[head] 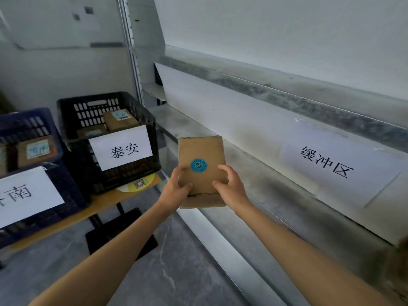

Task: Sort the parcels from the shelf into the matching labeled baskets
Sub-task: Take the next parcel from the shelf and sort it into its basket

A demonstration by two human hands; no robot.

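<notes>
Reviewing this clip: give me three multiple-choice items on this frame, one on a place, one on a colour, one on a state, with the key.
1. Where does the black basket stand?
A. On the floor
B. On the wooden table
C. On the shelf

2. What colour is the round sticker on the held parcel?
A. Red
B. Blue
C. Yellow

3. How is the parcel held?
A. By both hands
B. By one hand
C. Lying unheld

Key: 1 B, the basket rests on the tabletop. 2 B, the sticker is blue. 3 A, the left hand and right hand grip its sides.

Brown parcel [202,155], teal sticker [199,165]; black basket [123,171]; seemingly navy basket [66,191].
</notes>
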